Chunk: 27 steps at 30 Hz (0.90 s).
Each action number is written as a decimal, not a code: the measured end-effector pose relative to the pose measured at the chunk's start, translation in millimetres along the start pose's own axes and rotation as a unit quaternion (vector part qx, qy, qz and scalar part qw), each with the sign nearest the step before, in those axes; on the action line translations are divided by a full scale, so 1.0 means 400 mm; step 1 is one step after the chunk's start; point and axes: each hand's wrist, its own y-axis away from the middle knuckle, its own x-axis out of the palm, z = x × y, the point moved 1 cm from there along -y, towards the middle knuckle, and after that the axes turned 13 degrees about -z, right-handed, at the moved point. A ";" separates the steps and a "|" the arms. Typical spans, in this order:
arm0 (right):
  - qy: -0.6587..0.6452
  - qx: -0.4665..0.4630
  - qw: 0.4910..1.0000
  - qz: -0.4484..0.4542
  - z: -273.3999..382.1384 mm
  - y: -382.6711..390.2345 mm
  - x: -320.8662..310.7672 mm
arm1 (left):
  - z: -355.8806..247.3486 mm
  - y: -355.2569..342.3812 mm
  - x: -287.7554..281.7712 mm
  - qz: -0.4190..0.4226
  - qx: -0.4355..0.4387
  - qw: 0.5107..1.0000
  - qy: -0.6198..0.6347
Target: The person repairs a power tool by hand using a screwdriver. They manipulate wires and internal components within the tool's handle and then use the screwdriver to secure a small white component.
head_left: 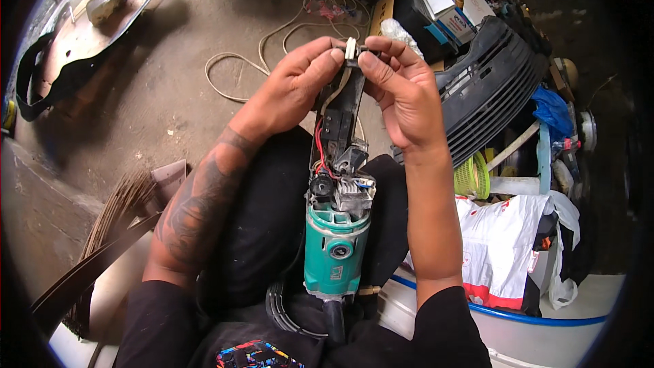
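Note:
A teal power tool (335,249), which looks like an angle grinder, lies lengthwise between my legs with its rear handle pointing away from me. The black handle (349,99) is opened up, baring red wires (318,138), a black switch block (336,125) and a beige cord (332,97). At the handle's far end stands a small cream-white piece (351,48). My left hand (293,82) pinches that end from the left, thumb against forefinger. From the other side my right hand (405,85) pinches it too, its lower fingers curled. The fingertips hide exactly what each grips.
Beige cord (262,61) loops over the concrete floor ahead. To the right lie a black slatted plastic panel (487,88), a green basket (471,176) and a white plastic bag (501,245) over a blue-rimmed tub (545,319). Stacked brown sheets (116,218) stand at left.

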 end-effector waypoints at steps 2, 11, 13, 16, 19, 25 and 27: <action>0.009 -0.009 1.000 0.006 0.007 -0.001 -0.002 | 0.000 -0.004 -0.002 0.019 -0.001 1.000 0.004; 0.002 -0.007 0.999 0.034 0.005 -0.013 -0.011 | -0.003 -0.003 0.001 0.007 -0.008 1.000 0.005; -0.001 -0.008 0.999 0.048 0.008 -0.013 -0.011 | 0.000 -0.006 -0.003 0.004 0.018 1.000 -0.015; -0.002 -0.004 0.998 0.058 0.014 -0.009 -0.012 | 0.001 -0.007 -0.002 0.002 0.051 0.999 -0.018; 0.012 -0.033 0.998 0.044 0.011 -0.003 -0.006 | -0.004 -0.002 0.001 0.000 0.046 0.999 -0.018; 0.038 -0.081 0.996 0.015 0.014 0.005 0.012 | -0.018 0.004 0.000 -0.017 0.049 0.998 -0.036; 0.043 -0.085 0.995 0.010 0.015 0.007 0.012 | -0.019 0.001 -0.006 -0.015 0.047 0.998 -0.038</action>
